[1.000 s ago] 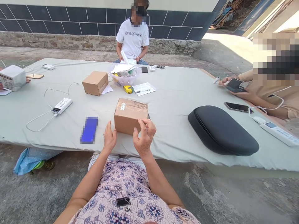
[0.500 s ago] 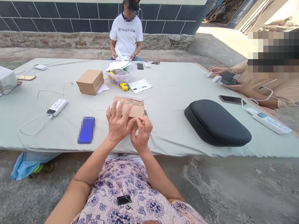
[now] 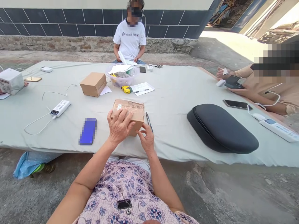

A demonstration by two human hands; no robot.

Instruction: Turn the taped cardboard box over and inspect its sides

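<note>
A small brown cardboard box [image 3: 134,107] sits in front of me near the table's front edge, with a white patterned label and dark scribbled lines on its top. My left hand [image 3: 120,126] curls over its near left edge, fingers on top and thumb against the near face. At the lower right corner, my right hand [image 3: 146,137] has thumb and forefinger drawn together against the cardboard; its other fingers lie along the right side. A black pen [image 3: 149,122] lies just right of the box, beside the right hand.
A phone [image 3: 88,131] and white power bank [image 3: 60,108] lie left. Beyond are another carton [image 3: 92,84], a plastic basin [image 3: 122,81], a yellow tape measure [image 3: 126,89] and written paper [image 3: 143,88]. A black cushion [image 3: 221,128] stands right. People sit opposite and right.
My left fingers have come down from raised and spread to curl over the box. My right hand has moved lower, away from the left thumb, to the box's near right corner.
</note>
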